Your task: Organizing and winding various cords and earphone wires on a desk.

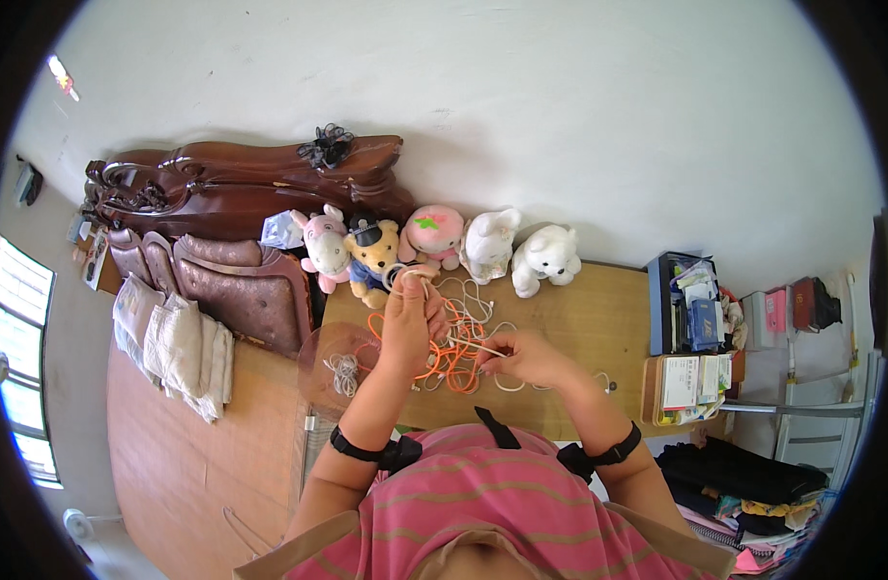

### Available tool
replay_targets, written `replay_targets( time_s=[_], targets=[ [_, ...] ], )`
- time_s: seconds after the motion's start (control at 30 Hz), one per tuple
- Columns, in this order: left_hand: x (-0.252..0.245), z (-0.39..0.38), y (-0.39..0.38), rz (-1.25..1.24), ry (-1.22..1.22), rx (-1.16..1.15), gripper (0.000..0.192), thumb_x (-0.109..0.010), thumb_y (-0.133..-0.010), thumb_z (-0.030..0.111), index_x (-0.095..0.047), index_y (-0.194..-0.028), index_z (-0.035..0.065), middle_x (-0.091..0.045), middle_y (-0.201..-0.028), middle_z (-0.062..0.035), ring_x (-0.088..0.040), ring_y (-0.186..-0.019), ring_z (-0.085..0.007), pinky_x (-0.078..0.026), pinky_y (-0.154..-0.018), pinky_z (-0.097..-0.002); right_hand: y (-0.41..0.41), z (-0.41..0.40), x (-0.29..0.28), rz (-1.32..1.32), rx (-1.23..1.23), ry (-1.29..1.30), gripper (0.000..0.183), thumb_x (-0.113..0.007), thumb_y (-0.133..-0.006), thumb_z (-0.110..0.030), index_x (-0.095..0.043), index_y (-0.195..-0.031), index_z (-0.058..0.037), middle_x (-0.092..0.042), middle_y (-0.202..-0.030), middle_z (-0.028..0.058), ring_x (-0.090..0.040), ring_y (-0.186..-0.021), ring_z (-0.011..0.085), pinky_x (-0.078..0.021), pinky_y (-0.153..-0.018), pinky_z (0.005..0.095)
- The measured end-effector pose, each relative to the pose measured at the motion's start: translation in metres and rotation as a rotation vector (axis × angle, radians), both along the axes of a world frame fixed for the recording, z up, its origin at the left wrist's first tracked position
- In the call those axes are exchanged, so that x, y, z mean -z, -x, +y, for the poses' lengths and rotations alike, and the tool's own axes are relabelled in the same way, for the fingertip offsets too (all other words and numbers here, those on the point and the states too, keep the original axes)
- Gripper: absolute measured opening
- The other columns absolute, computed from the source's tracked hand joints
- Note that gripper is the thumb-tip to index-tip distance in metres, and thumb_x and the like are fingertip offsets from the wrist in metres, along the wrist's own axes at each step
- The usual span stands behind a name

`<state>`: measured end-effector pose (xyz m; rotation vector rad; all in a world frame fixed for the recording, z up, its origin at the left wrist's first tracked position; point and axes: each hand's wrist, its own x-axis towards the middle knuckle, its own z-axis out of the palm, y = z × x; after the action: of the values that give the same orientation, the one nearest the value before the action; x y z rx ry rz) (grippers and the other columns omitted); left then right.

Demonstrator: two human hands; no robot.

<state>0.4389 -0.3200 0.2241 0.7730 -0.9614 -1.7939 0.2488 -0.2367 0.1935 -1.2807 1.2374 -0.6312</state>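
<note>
My left hand (413,308) is raised above the table, closed around a looped white cable (396,277). Lower and to the right, my right hand (520,357) pinches a white length of cable (476,346) that runs across toward the left hand. Beneath both hands lies a loose tangle of orange cables (462,380) and white cables (480,304) on the wooden table (603,319). To the left, a coiled white cable (341,373) rests in a round transparent pinkish tray (313,384). Which cable ends belong to the held one is hidden in the tangle.
Along the wall sit several plush toys, among them a bear in a police cap (378,254) and a white bear (547,259). A blue box of items (661,304) and a wooden tray of boxes (654,391) stand at the right. A bed (204,449) adjoins the table's left.
</note>
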Motion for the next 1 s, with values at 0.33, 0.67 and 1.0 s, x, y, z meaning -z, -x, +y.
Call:
replay_targets(
  time_s=[0.33,0.67,1.0],
  targets=[
    [0.004,0.003,-0.003,-1.158,0.871,-0.146,0.034,-0.039,-0.096,0.028,-0.062,-0.101,0.0044,-0.059,-0.087,-0.0158,-0.058,-0.076,-0.039,-0.046,-0.067,-0.045,0.018,-0.009,-0.067,0.774,-0.073,0.755,0.012,-0.062,-0.083,-0.017,-0.064,-0.089,-0.0072,-0.062,-0.078,0.0096,-0.06,-0.071,0.03,-0.048,-0.065,0.0389],
    [-0.022,0.038,0.013,-0.211,0.241,0.331,0.018,-0.049,-0.09,0.005,-0.049,-0.108,0.0016,-0.062,-0.077,-0.0053,-0.053,-0.064,-0.0086,-0.042,-0.055,-0.0235,-0.018,-0.045,-0.041,-0.074,0.435,0.506,0.013,-0.051,-0.093,-0.012,-0.061,-0.094,-0.0034,-0.058,-0.071,0.0018,-0.054,-0.065,0.0108,-0.0419,-0.057,0.0272],
    [-0.016,0.023,-0.008,-0.215,-0.083,0.022,0.037,-0.045,-0.093,0.032,-0.061,-0.1,0.0004,-0.058,-0.079,-0.0001,-0.045,-0.065,-0.0063,-0.036,-0.057,-0.0211,-0.05,-0.013,-0.01,0.461,0.229,0.682,0.022,-0.053,-0.087,-0.013,-0.055,-0.108,-0.0092,-0.061,-0.091,0.0138,-0.06,-0.073,0.0365,-0.0479,-0.062,0.045]
  ],
)
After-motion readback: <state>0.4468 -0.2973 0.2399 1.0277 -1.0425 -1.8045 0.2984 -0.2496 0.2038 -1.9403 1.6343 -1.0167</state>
